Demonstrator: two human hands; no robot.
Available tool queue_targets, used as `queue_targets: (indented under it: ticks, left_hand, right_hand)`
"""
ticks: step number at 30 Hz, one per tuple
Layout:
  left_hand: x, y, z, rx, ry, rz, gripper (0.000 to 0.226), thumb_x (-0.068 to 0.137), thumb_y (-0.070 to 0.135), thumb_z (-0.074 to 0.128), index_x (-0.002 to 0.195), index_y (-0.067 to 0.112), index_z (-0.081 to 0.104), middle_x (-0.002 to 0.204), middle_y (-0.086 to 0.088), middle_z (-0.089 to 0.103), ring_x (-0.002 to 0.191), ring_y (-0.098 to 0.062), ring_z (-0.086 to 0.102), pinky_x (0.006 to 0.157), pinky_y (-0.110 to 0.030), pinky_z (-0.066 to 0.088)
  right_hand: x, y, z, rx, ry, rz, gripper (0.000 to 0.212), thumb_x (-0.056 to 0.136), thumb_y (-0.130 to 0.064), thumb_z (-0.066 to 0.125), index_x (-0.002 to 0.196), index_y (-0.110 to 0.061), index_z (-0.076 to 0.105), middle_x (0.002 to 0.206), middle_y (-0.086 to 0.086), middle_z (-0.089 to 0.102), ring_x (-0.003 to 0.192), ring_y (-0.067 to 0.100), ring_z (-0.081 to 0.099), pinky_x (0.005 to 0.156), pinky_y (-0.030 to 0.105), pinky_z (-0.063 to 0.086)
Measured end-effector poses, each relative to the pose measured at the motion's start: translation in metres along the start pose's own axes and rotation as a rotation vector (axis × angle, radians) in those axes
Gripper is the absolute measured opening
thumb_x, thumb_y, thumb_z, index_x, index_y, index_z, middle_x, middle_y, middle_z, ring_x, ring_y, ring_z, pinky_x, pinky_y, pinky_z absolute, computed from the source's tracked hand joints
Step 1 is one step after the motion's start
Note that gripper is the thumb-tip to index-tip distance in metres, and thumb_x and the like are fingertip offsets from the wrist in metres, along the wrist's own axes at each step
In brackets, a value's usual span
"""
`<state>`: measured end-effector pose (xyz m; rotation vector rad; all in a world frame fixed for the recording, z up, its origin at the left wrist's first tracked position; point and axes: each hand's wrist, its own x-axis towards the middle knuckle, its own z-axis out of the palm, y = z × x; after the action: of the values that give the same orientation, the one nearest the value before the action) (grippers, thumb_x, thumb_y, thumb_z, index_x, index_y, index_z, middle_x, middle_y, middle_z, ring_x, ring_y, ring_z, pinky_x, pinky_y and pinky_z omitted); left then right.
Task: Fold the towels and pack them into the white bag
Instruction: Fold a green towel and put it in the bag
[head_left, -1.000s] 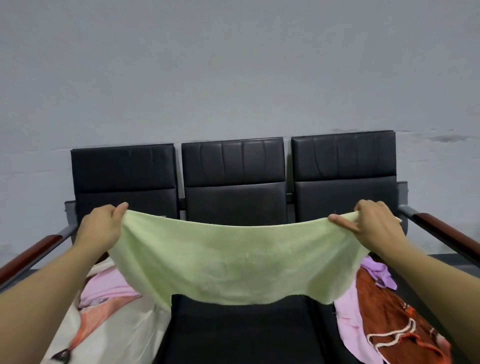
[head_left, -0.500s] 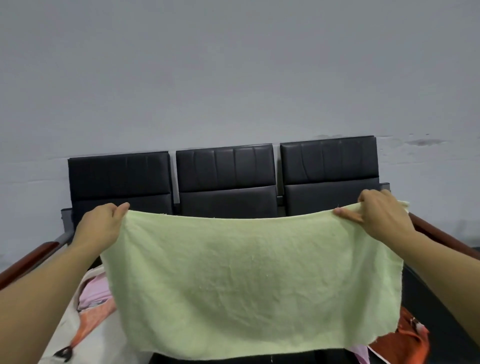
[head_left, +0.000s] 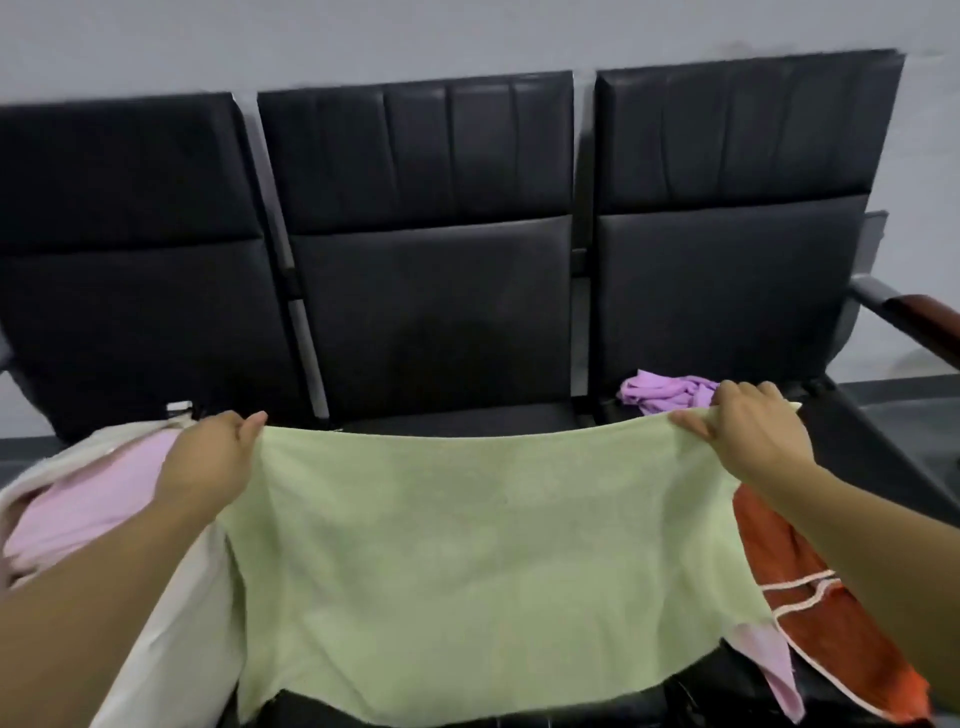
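A light green towel (head_left: 483, 561) is stretched wide over the middle seat. My left hand (head_left: 208, 462) grips its top left corner and my right hand (head_left: 748, 431) pinches its top right corner. The towel hangs down toward me and covers most of the seat. On the left seat sits the white bag (head_left: 171, 623), open, with a pink towel (head_left: 88, 499) inside it. An orange towel with white trim (head_left: 810, 597) lies on the right seat, with a purple towel (head_left: 665, 392) behind it and a pink towel's corner (head_left: 769, 670) poking out below the green one.
A row of three black padded chairs (head_left: 431, 249) stands against a grey wall. A wooden armrest (head_left: 930, 322) juts out at the far right. A dark floor shows beyond the right seat.
The view has tilted down and moved closer to the seats. The green towel has dropped from chair-back height to just above the middle seat, still held by both corners.
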<state>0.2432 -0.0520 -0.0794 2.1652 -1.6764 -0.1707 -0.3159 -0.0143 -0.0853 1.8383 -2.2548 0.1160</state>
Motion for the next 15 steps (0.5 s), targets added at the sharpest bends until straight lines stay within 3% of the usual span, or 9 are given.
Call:
queue_targets:
  ticks: [2,5,6,9,11,12,15]
  left_hand:
    - [0.016,-0.005,0.033,-0.002,-0.022,-0.008,0.047,0.107,0.040,0.039,0.083,0.003,0.056,0.081,-0.022,0.065,0.083,-0.041,0.059,0.068,-0.041,0.038]
    - [0.042,-0.010,0.074,0.012,-0.047,-0.031,0.047,0.108,0.041,0.038,0.095,0.001,0.061,0.090,-0.022,0.065,0.091,-0.043,0.059,0.074,-0.042,0.039]
    - [0.051,-0.011,0.086,0.022,-0.056,-0.041,0.047,0.108,0.041,0.038,0.099,0.001,0.061,0.092,-0.022,0.064,0.093,-0.043,0.059,0.075,-0.043,0.039]
    - [0.075,-0.015,0.115,0.028,-0.092,-0.072,0.049,0.107,0.044,0.037,0.100,0.002,0.060,0.093,-0.021,0.062,0.092,-0.043,0.059,0.076,-0.044,0.042]
    - [0.085,-0.014,0.133,0.014,-0.078,-0.088,0.049,0.107,0.042,0.040,0.106,-0.002,0.062,0.102,-0.025,0.061,0.100,-0.047,0.057,0.084,-0.049,0.045]
    - [0.088,-0.011,0.141,0.020,-0.053,-0.101,0.046,0.106,0.041,0.043,0.114,-0.001,0.061,0.115,-0.028,0.057,0.111,-0.049,0.053,0.093,-0.052,0.043]
    - [0.079,0.002,0.163,-0.005,-0.039,-0.107,0.051,0.105,0.038,0.049,0.143,0.005,0.046,0.156,-0.024,0.028,0.141,-0.045,0.027,0.116,-0.055,0.025]
  right_hand:
    - [0.019,-0.007,0.032,-0.027,-0.054,0.016,0.060,0.094,-0.063,0.049,0.098,-0.005,0.063,0.099,0.014,0.066,0.099,0.035,0.054,0.083,0.041,0.038]
    - [0.045,-0.006,0.089,-0.075,-0.186,-0.027,0.076,0.095,-0.071,0.016,0.107,-0.019,0.071,0.097,0.009,0.064,0.098,0.035,0.055,0.085,0.043,0.042]
    - [0.054,-0.009,0.103,-0.125,-0.214,-0.037,0.077,0.094,-0.071,0.014,0.106,-0.022,0.072,0.096,0.009,0.063,0.097,0.035,0.055,0.085,0.044,0.043]
    - [0.076,-0.026,0.123,-0.037,-0.161,0.019,0.055,0.094,-0.051,0.058,0.101,0.004,0.066,0.097,0.027,0.066,0.102,0.046,0.055,0.088,0.052,0.045]
    - [0.085,-0.032,0.139,-0.022,-0.129,0.068,0.051,0.093,-0.043,0.064,0.104,0.006,0.061,0.102,0.032,0.064,0.107,0.049,0.053,0.091,0.054,0.047]
    - [0.090,-0.033,0.147,-0.033,-0.118,0.062,0.049,0.093,-0.041,0.064,0.108,0.006,0.059,0.107,0.033,0.062,0.110,0.049,0.052,0.092,0.056,0.046]
    - [0.083,-0.044,0.162,0.050,-0.107,0.089,0.050,0.094,-0.041,0.062,0.123,-0.001,0.056,0.123,0.028,0.055,0.121,0.045,0.047,0.098,0.055,0.040]
